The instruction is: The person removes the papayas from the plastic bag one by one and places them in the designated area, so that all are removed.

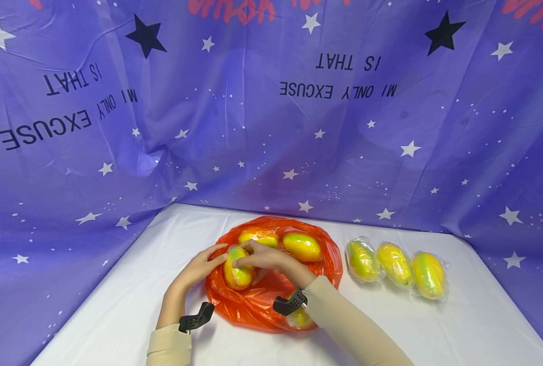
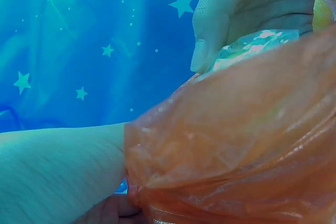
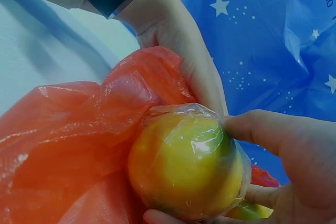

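Note:
A red plastic bag (image 1: 253, 307) lies spread on the white table, its mouth facing up. Inside its left part is a plastic-wrapped yellow-green mango (image 1: 238, 277). My right hand (image 1: 266, 258) grips this mango; in the right wrist view, thumb and fingers curve round the wrapped mango (image 3: 186, 166). At the bag's left rim, my left hand (image 1: 195, 268) holds the red film beside the same mango. The film hides most of the left fingers in the left wrist view, where the right hand (image 2: 252, 17) shows above the bag (image 2: 226, 140).
Two wrapped mangoes lie at the bag's back, one left (image 1: 259, 238) and one right (image 1: 303, 247). Another mango (image 1: 300, 319) is at its front, partly under my right wrist. Three wrapped mangoes (image 1: 395, 264) stand in a row to the right. A purple star-printed cloth (image 1: 262, 112) hangs behind the table.

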A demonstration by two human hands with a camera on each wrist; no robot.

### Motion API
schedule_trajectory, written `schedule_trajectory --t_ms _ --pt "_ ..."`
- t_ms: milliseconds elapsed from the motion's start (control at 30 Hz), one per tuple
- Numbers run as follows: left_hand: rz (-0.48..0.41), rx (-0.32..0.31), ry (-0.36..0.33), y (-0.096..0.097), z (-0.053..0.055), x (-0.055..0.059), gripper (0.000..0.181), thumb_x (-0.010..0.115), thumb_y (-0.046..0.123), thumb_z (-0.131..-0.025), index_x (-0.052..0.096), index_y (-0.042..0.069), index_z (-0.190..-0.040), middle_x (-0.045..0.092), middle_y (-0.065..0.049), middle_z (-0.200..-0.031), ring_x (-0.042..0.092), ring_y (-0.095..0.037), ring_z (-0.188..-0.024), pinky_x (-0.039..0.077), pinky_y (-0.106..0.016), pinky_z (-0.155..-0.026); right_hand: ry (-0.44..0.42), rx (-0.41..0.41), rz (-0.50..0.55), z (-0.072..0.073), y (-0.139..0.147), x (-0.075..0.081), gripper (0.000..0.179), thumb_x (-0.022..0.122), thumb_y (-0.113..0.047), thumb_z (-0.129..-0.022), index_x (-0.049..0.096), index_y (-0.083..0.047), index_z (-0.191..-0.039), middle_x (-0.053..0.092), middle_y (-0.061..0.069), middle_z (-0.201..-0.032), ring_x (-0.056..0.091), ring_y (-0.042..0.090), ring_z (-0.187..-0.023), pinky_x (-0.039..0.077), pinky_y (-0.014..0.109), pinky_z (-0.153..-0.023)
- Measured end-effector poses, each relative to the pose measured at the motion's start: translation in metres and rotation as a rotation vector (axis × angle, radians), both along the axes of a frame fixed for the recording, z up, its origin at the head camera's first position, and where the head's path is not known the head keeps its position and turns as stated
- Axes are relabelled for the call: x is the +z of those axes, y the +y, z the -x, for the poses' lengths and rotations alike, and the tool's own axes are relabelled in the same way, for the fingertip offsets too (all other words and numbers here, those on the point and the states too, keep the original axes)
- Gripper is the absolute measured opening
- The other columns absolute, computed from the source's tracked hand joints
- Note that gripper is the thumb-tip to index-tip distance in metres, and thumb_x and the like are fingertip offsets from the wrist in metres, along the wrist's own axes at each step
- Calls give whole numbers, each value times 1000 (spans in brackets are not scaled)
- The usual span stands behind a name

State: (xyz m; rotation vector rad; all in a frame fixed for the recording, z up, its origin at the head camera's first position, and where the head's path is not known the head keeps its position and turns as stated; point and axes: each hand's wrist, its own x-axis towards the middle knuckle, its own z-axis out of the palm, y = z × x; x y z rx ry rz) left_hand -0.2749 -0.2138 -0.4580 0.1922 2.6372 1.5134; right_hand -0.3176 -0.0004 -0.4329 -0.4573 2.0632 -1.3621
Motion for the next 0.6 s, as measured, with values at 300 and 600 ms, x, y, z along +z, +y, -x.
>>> schedule_trajectory --t_ms 300,600 --pt "5 -1 -3 1 1 -1 51 56 33 -98 49 6 -141 43 -22 -144 34 -44 -134 26 -63 -107 -6 14 7 -2 3 2 57 72 -26 -83 47 -10 -131 52 11 -117 61 28 -90 58 44 -62" --pt "-4 6 5 1 1 -2 47 54 28 -99 49 5 -140 45 -22 -143 34 -44 -134 24 -61 -108 -12 28 29 -6 10 4 52 71 -25 -82 50 -14 -129 50 11 -124 59 28 -97 58 43 -63"
